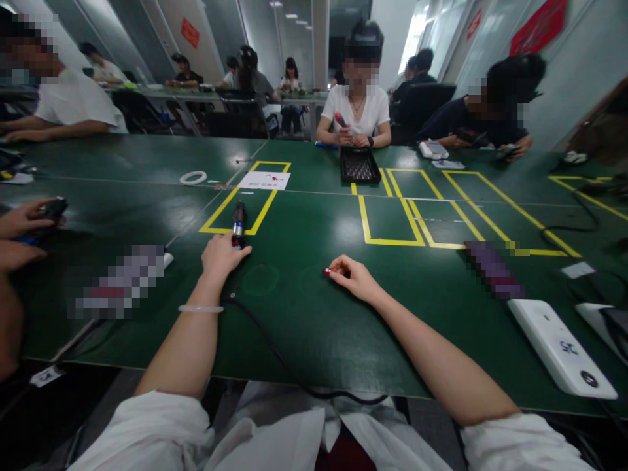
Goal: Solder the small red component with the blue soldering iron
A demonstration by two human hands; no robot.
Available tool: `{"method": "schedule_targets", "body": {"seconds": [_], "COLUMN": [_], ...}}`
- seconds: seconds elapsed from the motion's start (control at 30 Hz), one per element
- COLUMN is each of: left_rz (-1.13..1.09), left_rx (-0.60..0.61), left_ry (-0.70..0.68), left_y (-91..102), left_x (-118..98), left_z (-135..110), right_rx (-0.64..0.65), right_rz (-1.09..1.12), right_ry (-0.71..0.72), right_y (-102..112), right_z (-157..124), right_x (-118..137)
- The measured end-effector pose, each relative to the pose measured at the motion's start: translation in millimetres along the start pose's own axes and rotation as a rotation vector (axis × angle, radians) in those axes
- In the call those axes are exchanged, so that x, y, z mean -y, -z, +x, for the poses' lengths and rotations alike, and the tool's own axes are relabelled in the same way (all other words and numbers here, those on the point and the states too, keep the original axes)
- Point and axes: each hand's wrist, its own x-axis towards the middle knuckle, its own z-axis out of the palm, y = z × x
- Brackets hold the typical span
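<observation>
My left hand point(220, 256) is at the near end of a black cylindrical tool point(239, 219) with a silver and blue band, its fingers closed around that end. The tool lies on the table, pointing away from me, across the front line of a yellow taped box. Bits of red and blue show beside my left thumb; the fingertips are mostly hidden. My right hand point(354, 278) rests on the table further right, thumb and fingers pinched on a small red piece point(326, 271), too small to name exactly.
A white paper point(265, 180) with small red pieces lies behind the tool, near a white ring point(193, 178). A black cable point(265, 333) runs toward my lap. Phones and a white power bank point(562, 347) flank me. Across sits a person with a black tray point(360, 165).
</observation>
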Motion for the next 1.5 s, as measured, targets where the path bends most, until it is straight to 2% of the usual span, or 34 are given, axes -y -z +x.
{"method": "schedule_targets", "body": {"seconds": [0.17,0.4,0.57,0.73,0.93,1.17,1.5], "left_rz": [-0.008,-0.054,-0.107,-0.143,-0.149,-0.147,-0.147], "left_rx": [-0.004,0.009,0.04,0.07,0.089,0.092,0.093], "left_ry": [-0.16,-0.455,-0.629,-0.701,-0.693,-0.686,-0.687], "left_y": [-2.6,-2.3,0.7,0.6,1.2,3.2,0.7], "left_x": [-41.8,-104.2,-130.1,-137.6,-138.5,-139.4,-139.1], "left_z": [-21.3,-68.3,-95.6,-106.9,-108.9,-110.0,-109.1], "right_rx": [-0.05,-0.079,-0.093,-0.075,-0.022,-0.055,-0.011], "right_rz": [-0.024,-0.039,-0.039,-0.051,-0.085,-0.268,-0.209], "right_ry": [0.007,0.013,0.031,0.028,0.095,0.148,0.169], "right_y": [0.1,0.4,0.9,2.3,0.2,-5.0,-4.6], "right_z": [1.5,1.3,1.0,-0.1,-1.0,0.2,-1.6], "right_x": [-3.1,-3.5,-3.1,-0.6,-1.0,-0.6,1.0]}}
